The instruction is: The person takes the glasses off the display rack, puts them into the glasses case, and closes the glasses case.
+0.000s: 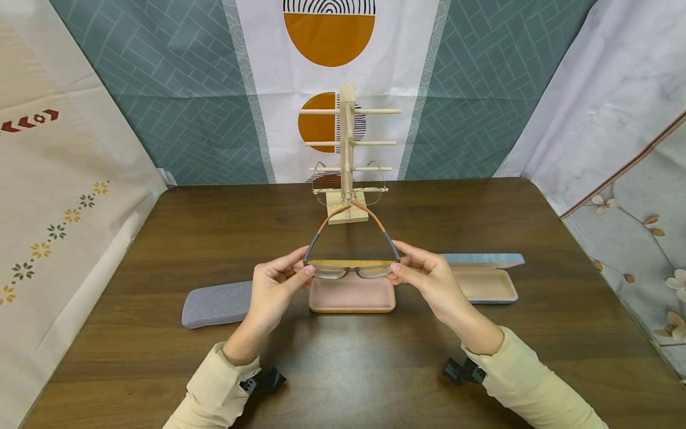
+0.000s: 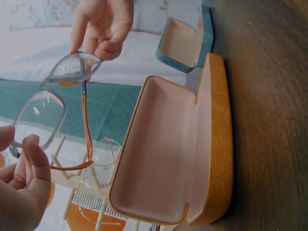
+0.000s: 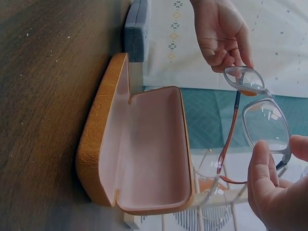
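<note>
A pair of eyeglasses (image 1: 329, 274) with grey frames and orange-brown temple tips is held level, temples unfolded and pointing away. My left hand (image 1: 274, 289) pinches it at the left hinge corner between thumb and fingers. At the opposite corner my right hand (image 1: 431, 280) pinches it the same way. Below the glasses lies a mustard-yellow glasses case (image 2: 220, 144), its lid up and its pink lining (image 1: 352, 299) bare. Both wrist views show the lenses raised above this case, with the fingers at the frame's outer ends.
A closed grey glasses case (image 1: 214, 305) lies left, partly behind the left hand. Right of the mustard case, a blue case (image 1: 485, 286) stands open, partly covered by the right hand. Behind, a wooden display stand (image 1: 347, 134) carries thin wire-rimmed glasses (image 1: 370, 204) on a low rung.
</note>
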The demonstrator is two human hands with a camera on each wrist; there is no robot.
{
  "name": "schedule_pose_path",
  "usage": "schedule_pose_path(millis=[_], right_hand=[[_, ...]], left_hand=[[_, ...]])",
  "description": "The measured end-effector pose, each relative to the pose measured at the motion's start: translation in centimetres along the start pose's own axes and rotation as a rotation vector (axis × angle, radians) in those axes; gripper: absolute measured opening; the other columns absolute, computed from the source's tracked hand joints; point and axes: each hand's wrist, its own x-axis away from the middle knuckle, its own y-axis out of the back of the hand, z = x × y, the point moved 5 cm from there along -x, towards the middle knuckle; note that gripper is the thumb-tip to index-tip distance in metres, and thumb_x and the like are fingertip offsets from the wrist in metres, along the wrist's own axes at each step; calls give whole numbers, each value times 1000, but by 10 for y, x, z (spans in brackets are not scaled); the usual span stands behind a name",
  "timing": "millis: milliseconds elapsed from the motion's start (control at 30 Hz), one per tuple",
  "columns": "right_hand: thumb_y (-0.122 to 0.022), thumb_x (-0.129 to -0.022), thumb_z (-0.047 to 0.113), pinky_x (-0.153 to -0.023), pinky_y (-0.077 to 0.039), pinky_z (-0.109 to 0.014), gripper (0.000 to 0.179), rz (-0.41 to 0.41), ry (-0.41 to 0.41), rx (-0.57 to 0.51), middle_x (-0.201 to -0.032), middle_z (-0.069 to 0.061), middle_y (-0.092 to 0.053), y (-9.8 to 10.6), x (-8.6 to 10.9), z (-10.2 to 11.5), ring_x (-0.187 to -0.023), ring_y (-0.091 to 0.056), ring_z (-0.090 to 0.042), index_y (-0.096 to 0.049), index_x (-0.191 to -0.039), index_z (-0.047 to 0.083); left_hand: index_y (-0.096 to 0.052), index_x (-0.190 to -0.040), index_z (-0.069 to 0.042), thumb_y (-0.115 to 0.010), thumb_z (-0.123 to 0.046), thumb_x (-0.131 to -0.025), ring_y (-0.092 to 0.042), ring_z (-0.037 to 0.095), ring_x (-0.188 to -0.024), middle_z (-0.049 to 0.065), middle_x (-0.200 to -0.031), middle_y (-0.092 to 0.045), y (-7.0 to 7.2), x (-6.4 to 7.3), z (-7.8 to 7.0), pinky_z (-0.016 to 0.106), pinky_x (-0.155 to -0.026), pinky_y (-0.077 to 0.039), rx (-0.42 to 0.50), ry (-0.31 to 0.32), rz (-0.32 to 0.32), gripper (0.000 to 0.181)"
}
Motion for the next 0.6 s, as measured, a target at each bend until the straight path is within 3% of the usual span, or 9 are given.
schedule_pose_path(millis=[600], right_hand=[[-55,-86,-6,-71,-53,-26,49,-4,-15,8,-79,0,-62,1,0,-1,-69,-63,-12,-37,-131,-14]], left_hand=[[-52,-110,21,-59,18,-76,-57,5,-56,-7,-71,-65,-1,-1,0,19,-53,-50,-50,15,15,35]])
